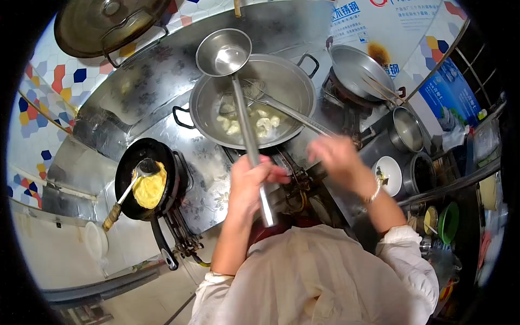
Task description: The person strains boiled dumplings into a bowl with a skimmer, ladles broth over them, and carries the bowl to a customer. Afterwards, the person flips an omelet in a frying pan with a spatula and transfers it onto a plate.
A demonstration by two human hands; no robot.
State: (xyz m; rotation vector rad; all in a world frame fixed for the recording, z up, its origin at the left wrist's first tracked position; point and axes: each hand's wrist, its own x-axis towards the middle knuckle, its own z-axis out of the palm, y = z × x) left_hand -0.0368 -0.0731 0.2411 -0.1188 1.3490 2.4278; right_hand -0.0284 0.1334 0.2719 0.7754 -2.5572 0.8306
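Observation:
My left hand (250,187) is closed around the long handle of a steel ladle (223,52). The ladle's bowl is above the far rim of a large two-handled pot (197,95). White dumpling-like pieces (264,125) float in the liquid there. A wire skimmer (284,112) rests in the pot, its handle slanting over the near right rim. By that handle's end is my right hand (337,162), blurred, its fingers bent and apart, with nothing visible in them. To the left, a black frying pan (125,162) holds a yellow egg pancake (150,188) under a turner (146,168).
A grey pan (346,59) with chopsticks (382,89) sits on the right burner. Nearby are a metal pot (406,130) and a white bowl (391,168). A large lid (81,27) leans at upper left. The frying pan's handle (162,244) juts toward me.

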